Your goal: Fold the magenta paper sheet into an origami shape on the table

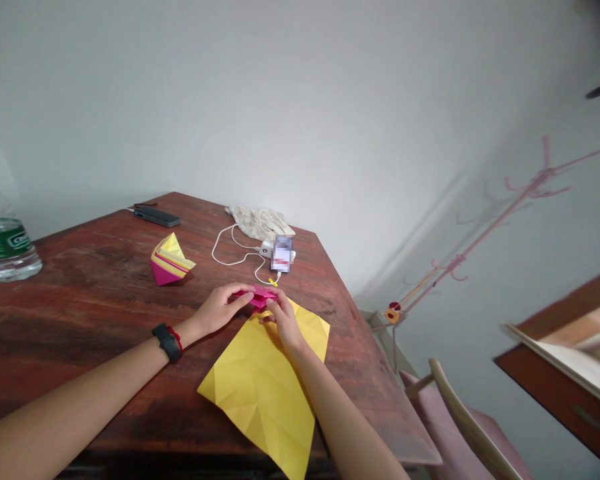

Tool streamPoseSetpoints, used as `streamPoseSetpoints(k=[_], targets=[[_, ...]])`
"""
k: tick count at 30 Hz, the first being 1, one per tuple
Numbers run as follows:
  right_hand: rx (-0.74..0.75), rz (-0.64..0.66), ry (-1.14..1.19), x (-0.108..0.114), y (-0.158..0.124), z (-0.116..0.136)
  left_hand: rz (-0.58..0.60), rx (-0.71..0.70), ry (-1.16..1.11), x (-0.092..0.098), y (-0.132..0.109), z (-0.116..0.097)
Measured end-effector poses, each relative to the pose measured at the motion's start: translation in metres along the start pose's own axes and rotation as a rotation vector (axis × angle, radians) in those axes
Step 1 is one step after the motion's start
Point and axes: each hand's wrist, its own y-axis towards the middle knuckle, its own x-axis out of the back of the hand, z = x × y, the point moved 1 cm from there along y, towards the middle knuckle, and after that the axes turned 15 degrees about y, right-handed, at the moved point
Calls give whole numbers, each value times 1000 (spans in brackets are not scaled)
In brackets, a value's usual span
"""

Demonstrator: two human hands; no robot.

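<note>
One folded piece of pink paper (261, 296) is held at the far edge of a creased yellow sheet (260, 373), its left end pinched by the left hand (223, 308), its right end by the right hand (284, 321). The sheet is partly covered by the right forearm (343, 413). On the worktop (95, 320), a pink-and-yellow paper form (170, 261) is seen to the left, a phone (282, 253) beyond the hands.

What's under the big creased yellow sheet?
The yellow sheet is over the wooden table, whose top shows on both sides of it; its near corner appears to reach past the table's edge. Anything else beneath cannot be seen: the sheet covers it.
</note>
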Motion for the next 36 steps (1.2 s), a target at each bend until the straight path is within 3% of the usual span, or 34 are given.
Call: streamPoseSetpoints(k=[12,23,36], targets=[[30,-2,51,-7,0,-1,-60,-46,116,3,-1,-4],[44,-75,85,-3,6,-4,-24,-114,158,4,-3,-8],[-80,-107,111,-3,3,-2,-27,-128,167,6,-2,-7]])
